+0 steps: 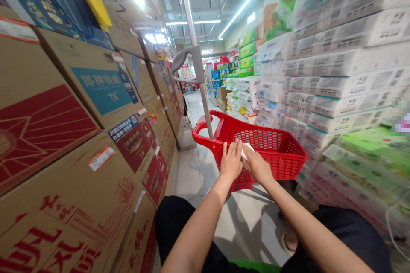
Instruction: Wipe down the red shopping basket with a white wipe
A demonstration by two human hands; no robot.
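One white wipe (247, 152) is held at the near side of the red basket cart (285, 165), where it is pressed under the fingers of the right hand (258, 165); how firmly it is gripped cannot be told. The left hand (232, 158) is laid just beside it, palm down and unclenched, with its fingers stretched out over the cart's rim. At the left end of the cart a metal pole (205, 106) is seen rising, crossed higher up by a grey handle (187, 66). The cart is placed on pale floor tiles (188, 175), and dark trouser legs (174, 224) are seen nearest, to the left and right of the forearms. On the left, brown cartons (73, 179) are stacked high, marked with red print and blue labels, and an orange-edged price tag (101, 158) is fixed to one. On the right, white wrapped packs (336, 83) are piled up, with green packs (373, 147) set lower and nearer. At the far end, the sign "DAILY" (207, 51) is lit beneath ceiling tube lights (248, 2).
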